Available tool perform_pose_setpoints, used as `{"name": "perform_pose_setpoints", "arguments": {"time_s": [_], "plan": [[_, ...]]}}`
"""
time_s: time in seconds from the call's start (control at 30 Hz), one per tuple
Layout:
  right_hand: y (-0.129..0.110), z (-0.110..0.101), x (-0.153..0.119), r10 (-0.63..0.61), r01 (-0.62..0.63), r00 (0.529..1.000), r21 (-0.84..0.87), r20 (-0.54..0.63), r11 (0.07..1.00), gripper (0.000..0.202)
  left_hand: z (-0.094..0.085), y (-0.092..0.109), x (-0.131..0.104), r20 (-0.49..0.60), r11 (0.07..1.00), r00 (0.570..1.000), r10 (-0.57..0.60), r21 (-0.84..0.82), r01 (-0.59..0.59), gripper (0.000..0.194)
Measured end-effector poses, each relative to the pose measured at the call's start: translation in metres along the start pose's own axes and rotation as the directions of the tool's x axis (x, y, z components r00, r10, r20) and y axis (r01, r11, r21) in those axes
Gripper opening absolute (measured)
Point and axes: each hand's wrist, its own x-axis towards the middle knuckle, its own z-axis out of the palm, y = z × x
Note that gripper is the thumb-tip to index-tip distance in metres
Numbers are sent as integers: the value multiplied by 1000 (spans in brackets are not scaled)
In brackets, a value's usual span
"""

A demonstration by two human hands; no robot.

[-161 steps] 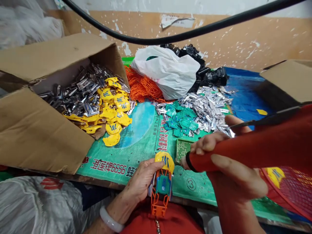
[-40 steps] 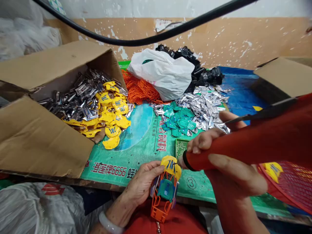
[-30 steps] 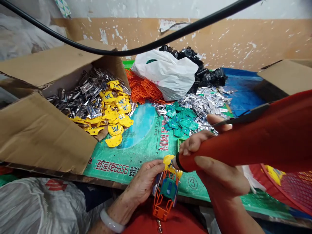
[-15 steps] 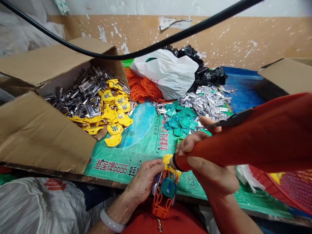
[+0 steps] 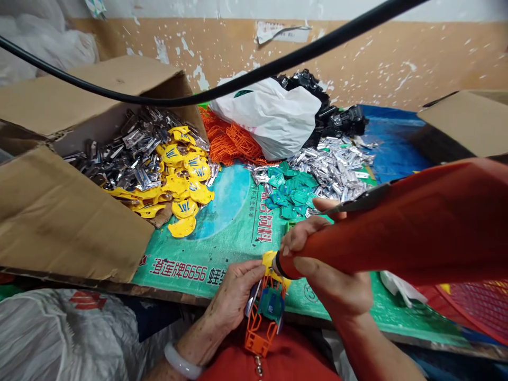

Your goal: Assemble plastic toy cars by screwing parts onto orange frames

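My left hand point(image 5: 238, 291) pinches a toy car point(image 5: 262, 323) with an orange frame, a teal middle piece and a yellow front piece, low in front of my body. My right hand point(image 5: 325, 264) is wrapped round a red electric screwdriver point(image 5: 381, 233), which slants down from the right. The screwdriver's tip meets the yellow piece next to my left fingertips; the exact contact is hidden. On the bench beyond lie teal pieces point(image 5: 293, 193) and yellow pieces point(image 5: 184, 209).
An open cardboard box point(image 5: 71, 211) on the left spills dark, shiny parts point(image 5: 130, 143). Orange frames point(image 5: 234, 140), a white plastic bag point(image 5: 273, 114), black parts point(image 5: 337, 119) and silver parts point(image 5: 337, 164) sit behind. A black cable point(image 5: 222, 92) crosses above. At right is a red mesh basket point(image 5: 472, 307).
The whole view has shifted slightly. Both hands, the toy car and the screwdriver keep the same hold, with the screwdriver's tip still at the yellow piece.
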Motion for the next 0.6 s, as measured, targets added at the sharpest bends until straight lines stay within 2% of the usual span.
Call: {"name": "perform_pose_setpoints", "arguments": {"time_s": [0.17,0.43,0.6], "plan": [[1,4,1,-16,15,1000,-55,-20,998,35,2,3,-3,-7,1000,1000,19,10,-19,31],[3,8,-1,-2,1,1000,-62,-19,998,32,0,-1,-2,7,998,998,64,-21,-64,30],[-10,5,4,-45,44,997,-31,-60,999,39,0,6,-3,25,999,999,29,-19,-29,33]]}}
